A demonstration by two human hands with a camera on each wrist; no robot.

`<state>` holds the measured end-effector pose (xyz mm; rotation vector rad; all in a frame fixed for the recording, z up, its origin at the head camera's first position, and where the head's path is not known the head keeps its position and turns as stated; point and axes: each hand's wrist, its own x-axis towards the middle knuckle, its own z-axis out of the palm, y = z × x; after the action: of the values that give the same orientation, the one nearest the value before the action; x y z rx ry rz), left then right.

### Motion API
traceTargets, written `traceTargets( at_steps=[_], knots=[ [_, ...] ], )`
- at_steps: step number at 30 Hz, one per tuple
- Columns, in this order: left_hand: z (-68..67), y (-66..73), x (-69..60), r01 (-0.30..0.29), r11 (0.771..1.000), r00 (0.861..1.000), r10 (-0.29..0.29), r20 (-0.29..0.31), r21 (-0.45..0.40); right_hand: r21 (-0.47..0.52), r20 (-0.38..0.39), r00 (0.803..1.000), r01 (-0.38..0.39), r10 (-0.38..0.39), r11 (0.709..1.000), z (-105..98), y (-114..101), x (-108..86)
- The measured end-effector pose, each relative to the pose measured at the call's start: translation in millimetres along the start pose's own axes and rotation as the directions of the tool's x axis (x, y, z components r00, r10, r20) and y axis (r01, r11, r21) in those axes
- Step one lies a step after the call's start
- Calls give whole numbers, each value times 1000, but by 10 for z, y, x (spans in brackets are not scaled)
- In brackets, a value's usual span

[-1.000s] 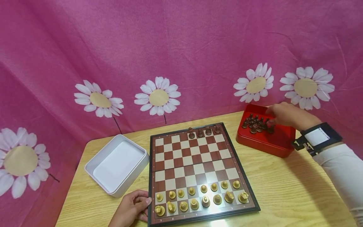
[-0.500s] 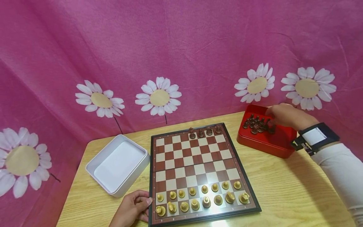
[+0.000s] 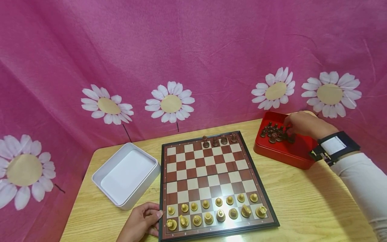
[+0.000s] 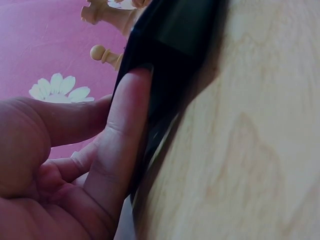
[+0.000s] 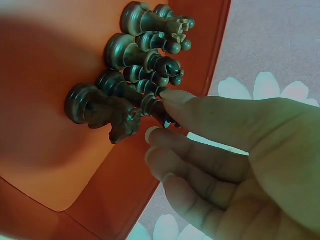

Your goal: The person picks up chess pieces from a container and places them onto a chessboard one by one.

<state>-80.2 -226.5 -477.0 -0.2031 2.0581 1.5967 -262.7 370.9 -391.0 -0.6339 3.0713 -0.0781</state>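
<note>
My left hand (image 3: 142,220) grips the near left edge of the chessboard (image 3: 193,164). In the left wrist view its thumb and a finger (image 4: 125,110) lie on either side of the board's dark edge. Over at the right, my right hand (image 3: 306,124) reaches into a red box (image 3: 281,158) of dark chess pieces. Seen from the right wrist, thumb and fingertips pinch the top of a tall dark chess piece (image 5: 135,95), whose head is partly hidden by the thumb. Beside it stands a dark knight (image 5: 105,112).
Light chess pieces (image 3: 220,215) fill the two near rows of the board. Several dark pieces (image 3: 215,142) stand along the far row's right half. An open white box (image 3: 127,174) sits left of the board. A pink flowered cloth (image 3: 211,67) hangs behind the table.
My right forearm has shifted slightly left, with the hand still among the dark pieces in the red box. My left hand keeps its hold on the board, and no piece has visibly moved.
</note>
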Motion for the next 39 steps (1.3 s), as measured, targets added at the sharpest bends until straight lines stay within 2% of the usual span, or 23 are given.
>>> traceTargets(
  at_steps=[14,21,31,34,39],
  knots=[
    [-6,-14,14,6,1000,1000,-6,-1,-7,31,-12,999,-29,30,999,46,4,27],
    [6,-11,11,9,1000,1000,-9,-15,2,88,14,999,-33,32,996,35,-10,56],
    [12,-17,2,19,1000,1000,-19,-7,-10,91,44,999,-35,31,995,43,3,79],
    [11,-14,5,18,1000,1000,-18,-10,-8,85,60,997,-52,47,995,32,15,70],
    [6,15,1,14,1000,1000,-14,-20,13,154,86,992,-103,90,983,-78,19,53]
  ],
)
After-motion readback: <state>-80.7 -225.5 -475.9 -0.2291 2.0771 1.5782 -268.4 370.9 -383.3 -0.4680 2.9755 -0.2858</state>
